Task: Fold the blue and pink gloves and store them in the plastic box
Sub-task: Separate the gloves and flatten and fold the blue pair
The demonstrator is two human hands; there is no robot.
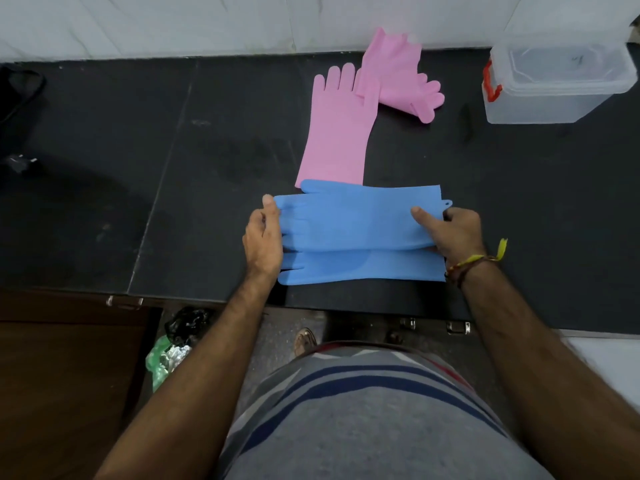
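Dark counter (104, 168): both hands pinch blue gloves (353, 226).

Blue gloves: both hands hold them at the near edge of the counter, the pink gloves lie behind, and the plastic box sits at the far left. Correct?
Not quite. The head view shows the plastic box at the far right of the counter, not the left. The rest stands: left hand and right hand hold the blue gloves, pink gloves behind.

Dark counter (104, 168); black, green bags (173, 344) (on floor).
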